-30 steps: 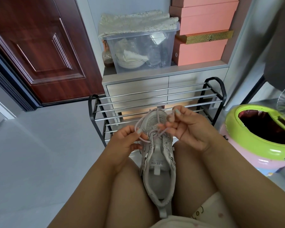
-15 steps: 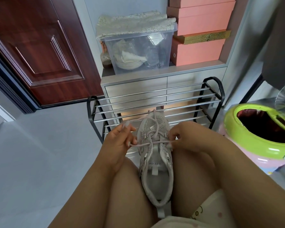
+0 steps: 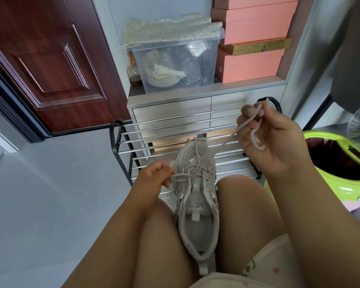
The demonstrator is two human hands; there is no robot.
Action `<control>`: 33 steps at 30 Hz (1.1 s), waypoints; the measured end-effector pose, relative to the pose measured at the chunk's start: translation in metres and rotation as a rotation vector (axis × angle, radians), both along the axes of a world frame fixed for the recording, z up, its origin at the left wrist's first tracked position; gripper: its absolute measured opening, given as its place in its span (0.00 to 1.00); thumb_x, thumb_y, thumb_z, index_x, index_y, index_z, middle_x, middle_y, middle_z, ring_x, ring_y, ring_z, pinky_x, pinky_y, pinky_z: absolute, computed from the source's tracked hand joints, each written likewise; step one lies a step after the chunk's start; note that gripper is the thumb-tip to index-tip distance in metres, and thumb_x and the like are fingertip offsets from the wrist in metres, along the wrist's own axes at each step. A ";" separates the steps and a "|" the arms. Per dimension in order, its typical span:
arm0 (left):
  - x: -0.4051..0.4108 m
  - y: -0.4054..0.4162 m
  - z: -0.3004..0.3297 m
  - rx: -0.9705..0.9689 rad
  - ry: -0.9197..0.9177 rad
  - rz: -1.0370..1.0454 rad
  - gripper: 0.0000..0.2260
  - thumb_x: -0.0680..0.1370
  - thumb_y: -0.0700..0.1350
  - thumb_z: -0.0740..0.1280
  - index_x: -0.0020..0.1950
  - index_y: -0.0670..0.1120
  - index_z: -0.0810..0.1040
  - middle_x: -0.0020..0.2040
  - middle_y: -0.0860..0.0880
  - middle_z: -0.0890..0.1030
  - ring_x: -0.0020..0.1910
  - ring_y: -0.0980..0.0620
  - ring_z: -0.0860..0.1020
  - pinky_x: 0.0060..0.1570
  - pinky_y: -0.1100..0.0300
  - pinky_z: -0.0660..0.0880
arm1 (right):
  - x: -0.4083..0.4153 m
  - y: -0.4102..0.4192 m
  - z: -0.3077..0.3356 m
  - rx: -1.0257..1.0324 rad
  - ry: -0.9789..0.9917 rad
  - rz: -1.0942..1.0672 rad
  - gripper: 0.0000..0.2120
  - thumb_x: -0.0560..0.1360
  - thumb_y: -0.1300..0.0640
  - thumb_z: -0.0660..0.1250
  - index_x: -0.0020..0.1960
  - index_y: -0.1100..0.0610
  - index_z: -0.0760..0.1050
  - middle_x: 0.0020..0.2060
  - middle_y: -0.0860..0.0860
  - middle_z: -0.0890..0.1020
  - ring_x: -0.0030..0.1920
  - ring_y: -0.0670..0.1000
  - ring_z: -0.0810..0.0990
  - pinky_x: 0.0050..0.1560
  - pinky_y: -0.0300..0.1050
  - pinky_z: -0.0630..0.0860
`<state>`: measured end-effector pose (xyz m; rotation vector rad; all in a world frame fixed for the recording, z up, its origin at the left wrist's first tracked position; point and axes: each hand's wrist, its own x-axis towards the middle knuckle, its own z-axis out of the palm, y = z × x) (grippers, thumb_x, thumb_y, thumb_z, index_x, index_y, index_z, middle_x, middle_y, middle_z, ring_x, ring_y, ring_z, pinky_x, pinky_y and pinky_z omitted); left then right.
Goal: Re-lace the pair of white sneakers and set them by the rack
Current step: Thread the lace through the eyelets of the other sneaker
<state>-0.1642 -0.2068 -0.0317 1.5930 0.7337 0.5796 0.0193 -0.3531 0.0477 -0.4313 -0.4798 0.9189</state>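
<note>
Here, a person sits with a white mesh sneaker studded with small sparkling beads (image 3: 196, 196) wedged between bare thighs, toe pointing away toward a black-framed shoe rack with silver metal bars (image 3: 166, 129). Only this one sneaker is visible. The left hand (image 3: 154, 179) sits just left of the sneaker's laced section, fingers curled and pinching one end of the pale pink shoelace (image 3: 227, 142) close against the eyelets. The right hand (image 3: 272, 142) is raised up and to the right of the sneaker's toe, in front of the rack's right end, fingers curled around the other end of the lace; that strand runs in a taut line from the upper eyelets up into the fist, with a loop hanging across the palm. Behind the rack stands a low grey drawer cabinet (image 3: 170, 107). On it rest a clear plastic storage bin topped with a cream lace cloth (image 3: 175, 65) and, to the bin's right, a stack of coral pink boxes (image 3: 254, 34). A lime green bin with a dark liner (image 3: 324, 159) sits right of the rack, and a dark red wooden door (image 3: 42, 59) stands to its left.
</note>
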 end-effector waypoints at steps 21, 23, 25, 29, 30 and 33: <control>0.056 -0.014 0.040 0.470 0.362 0.003 0.14 0.72 0.56 0.72 0.38 0.45 0.80 0.30 0.52 0.78 0.26 0.59 0.73 0.33 0.61 0.71 | -0.010 -0.014 0.007 -1.112 -1.342 0.303 0.23 0.78 0.41 0.57 0.35 0.57 0.74 0.33 0.55 0.84 0.31 0.51 0.77 0.37 0.38 0.73; 0.064 -0.017 0.043 0.526 0.419 -0.007 0.11 0.72 0.50 0.73 0.36 0.44 0.80 0.30 0.49 0.80 0.27 0.56 0.75 0.33 0.61 0.71 | -0.009 -0.008 0.001 -1.128 -1.337 0.154 0.18 0.79 0.45 0.60 0.38 0.56 0.75 0.33 0.53 0.83 0.31 0.50 0.78 0.35 0.39 0.73; 0.068 -0.017 0.046 0.474 0.413 -0.012 0.08 0.73 0.45 0.71 0.35 0.43 0.80 0.29 0.48 0.79 0.26 0.54 0.74 0.32 0.61 0.72 | -0.007 -0.002 -0.009 -1.198 -1.490 0.056 0.11 0.76 0.45 0.64 0.43 0.53 0.75 0.37 0.49 0.82 0.35 0.49 0.79 0.37 0.42 0.74; 0.065 -0.014 0.054 0.257 0.308 -0.017 0.05 0.72 0.41 0.69 0.36 0.44 0.78 0.30 0.47 0.79 0.25 0.54 0.73 0.30 0.62 0.73 | -0.009 -0.004 -0.023 -1.295 -1.788 0.260 0.07 0.71 0.44 0.71 0.44 0.46 0.77 0.36 0.42 0.75 0.40 0.46 0.75 0.38 0.42 0.71; 0.063 -0.013 0.055 0.219 0.294 -0.030 0.04 0.73 0.40 0.69 0.37 0.45 0.79 0.33 0.45 0.81 0.28 0.53 0.75 0.33 0.59 0.74 | -0.009 -0.006 -0.022 -1.254 -1.814 0.323 0.05 0.71 0.47 0.71 0.40 0.47 0.78 0.34 0.43 0.76 0.39 0.46 0.76 0.40 0.43 0.72; 0.059 -0.009 0.058 0.141 0.251 -0.092 0.04 0.74 0.39 0.69 0.39 0.45 0.80 0.38 0.45 0.83 0.35 0.48 0.78 0.38 0.56 0.76 | -0.017 -0.017 0.000 -1.103 -1.764 0.559 0.14 0.71 0.46 0.71 0.27 0.41 0.77 0.25 0.42 0.73 0.29 0.41 0.71 0.37 0.38 0.68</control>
